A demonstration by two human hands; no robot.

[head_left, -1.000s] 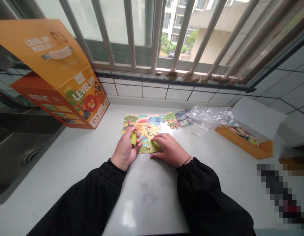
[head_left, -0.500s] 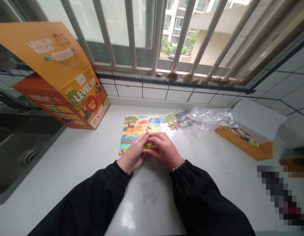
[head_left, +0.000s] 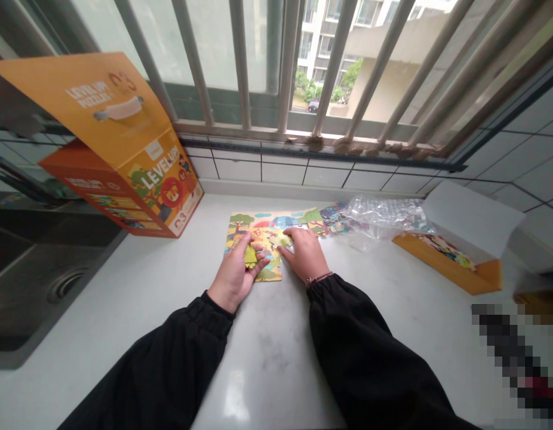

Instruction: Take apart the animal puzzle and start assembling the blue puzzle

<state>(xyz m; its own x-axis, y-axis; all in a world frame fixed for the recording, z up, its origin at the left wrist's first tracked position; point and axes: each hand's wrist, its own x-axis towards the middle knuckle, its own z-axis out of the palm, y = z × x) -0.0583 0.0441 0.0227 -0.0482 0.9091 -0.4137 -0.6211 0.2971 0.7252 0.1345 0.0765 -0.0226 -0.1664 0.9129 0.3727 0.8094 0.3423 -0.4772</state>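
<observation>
A partly joined colourful jigsaw puzzle [head_left: 263,230] lies flat on the white counter [head_left: 267,352] below the window. My left hand [head_left: 236,275] rests on its lower left part with thumb and fingers closed on a yellow-green puzzle piece [head_left: 250,255]. My right hand [head_left: 306,254] lies flat on the puzzle's right part, fingers stretched out and pressing on the pieces near the middle. Both arms wear black sleeves.
An orange puzzle box [head_left: 124,149] stands at the left by a dark sink [head_left: 39,280]. Loose pieces [head_left: 334,216], a clear plastic bag [head_left: 384,214] and an open orange tray with a white lid [head_left: 455,254] lie at the right. A barred window [head_left: 280,65] runs along the back.
My hands, which met over one piece half a second ago, have parted. The left keeps the yellow-green piece; the right has slid up and now lies flat on the puzzle.
</observation>
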